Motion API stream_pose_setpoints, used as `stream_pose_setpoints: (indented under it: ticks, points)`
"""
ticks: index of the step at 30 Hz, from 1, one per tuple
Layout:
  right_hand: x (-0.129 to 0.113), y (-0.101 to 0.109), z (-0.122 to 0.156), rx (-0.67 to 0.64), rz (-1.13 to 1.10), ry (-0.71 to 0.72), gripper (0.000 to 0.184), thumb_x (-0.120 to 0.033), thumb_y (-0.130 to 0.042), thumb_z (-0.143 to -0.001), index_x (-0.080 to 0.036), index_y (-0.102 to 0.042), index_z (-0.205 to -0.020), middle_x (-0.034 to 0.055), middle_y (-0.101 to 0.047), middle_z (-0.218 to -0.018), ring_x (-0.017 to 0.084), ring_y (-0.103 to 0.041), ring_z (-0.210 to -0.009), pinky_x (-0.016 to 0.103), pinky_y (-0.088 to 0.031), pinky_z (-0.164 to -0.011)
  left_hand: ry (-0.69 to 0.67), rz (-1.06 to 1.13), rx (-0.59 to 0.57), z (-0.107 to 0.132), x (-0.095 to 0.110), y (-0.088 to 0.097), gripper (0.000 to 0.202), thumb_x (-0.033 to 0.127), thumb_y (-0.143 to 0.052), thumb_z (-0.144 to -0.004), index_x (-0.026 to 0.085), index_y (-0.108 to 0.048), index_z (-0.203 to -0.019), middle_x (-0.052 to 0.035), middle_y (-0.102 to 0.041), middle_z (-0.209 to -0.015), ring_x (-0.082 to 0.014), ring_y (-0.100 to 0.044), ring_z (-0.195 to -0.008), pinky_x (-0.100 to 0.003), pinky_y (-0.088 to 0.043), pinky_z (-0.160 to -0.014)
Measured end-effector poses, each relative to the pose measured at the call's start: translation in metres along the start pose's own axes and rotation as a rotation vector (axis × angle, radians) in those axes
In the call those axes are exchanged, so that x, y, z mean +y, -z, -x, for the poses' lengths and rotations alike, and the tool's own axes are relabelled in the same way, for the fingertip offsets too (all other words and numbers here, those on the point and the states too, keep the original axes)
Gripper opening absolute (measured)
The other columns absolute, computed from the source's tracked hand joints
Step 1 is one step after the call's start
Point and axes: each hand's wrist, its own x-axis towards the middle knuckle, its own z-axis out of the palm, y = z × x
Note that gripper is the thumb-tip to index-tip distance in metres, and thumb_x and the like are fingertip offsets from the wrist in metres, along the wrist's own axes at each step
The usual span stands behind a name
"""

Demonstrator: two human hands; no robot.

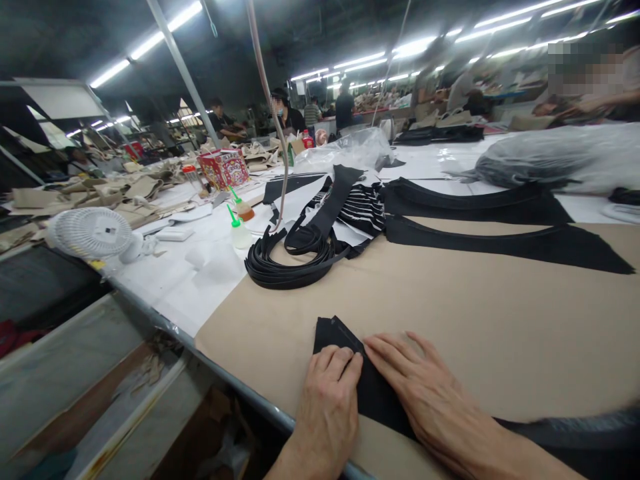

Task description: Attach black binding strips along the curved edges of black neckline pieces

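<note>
A black fabric piece (383, 397) lies on the tan board at the table's near edge, with a narrow folded strip along its upper end. My left hand (330, 400) has its fingers bent and pressed together on that strip, the thumb side at its edge. Stretched out flat, my right hand (425, 387) rests across the same piece, fingertips close to the left thumb. Part of the fabric is hidden under both hands. More dark material (580, 433) shows beyond my right forearm. Ahead lies a coil of black strips (290, 270).
Two curved black pieces (500, 240) lie at the back right, beside striped black-and-white pieces (361, 210). Two green-tipped bottles (241, 235), a white fan (95, 233) and a red patterned box (223, 168) stand on the left. A hose (270, 87) hangs down. Other people work farther off.
</note>
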Motion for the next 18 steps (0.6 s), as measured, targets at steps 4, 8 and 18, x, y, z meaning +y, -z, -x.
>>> stream_pose_setpoints:
  ticks: [4, 8, 18]
  points:
    - [-0.007, -0.006, 0.003, 0.054, 0.089, 0.081, 0.062, 0.001, -0.036, -0.075, -0.007, -0.047, -0.136, 0.0149, -0.048, -0.143, 0.027, -0.038, -0.135, 0.059, -0.025, -0.111, 0.012, 0.015, 0.000, 0.000, 0.001, 0.000, 0.038, 0.005, -0.036, -0.088, 0.016, -0.059, -0.116, -0.0087, -0.065, -0.112, -0.0227, -0.056, -0.102, -0.042, -0.052, -0.089]
    - [-0.005, 0.011, -0.007, -0.078, -0.210, -0.097, 0.056, -0.004, -0.036, -0.082, -0.017, -0.053, -0.133, 0.0119, -0.057, -0.134, 0.024, -0.051, -0.124, 0.054, -0.036, -0.108, 0.020, 0.060, 0.016, -0.001, 0.001, 0.002, 0.035, 0.004, -0.035, -0.089, 0.016, -0.060, -0.111, -0.0083, -0.065, -0.109, -0.0224, -0.056, -0.100, -0.042, -0.052, -0.087]
    - [0.008, 0.021, -0.013, -0.119, -0.463, -0.260, 0.046, -0.011, -0.030, -0.093, -0.021, -0.062, -0.125, 0.0109, -0.059, -0.128, 0.022, -0.052, -0.118, 0.043, -0.042, -0.102, 0.037, 0.087, -0.015, -0.002, 0.002, 0.003, 0.035, 0.003, -0.036, -0.089, 0.016, -0.059, -0.112, -0.0083, -0.064, -0.109, -0.0228, -0.055, -0.099, -0.043, -0.052, -0.086]
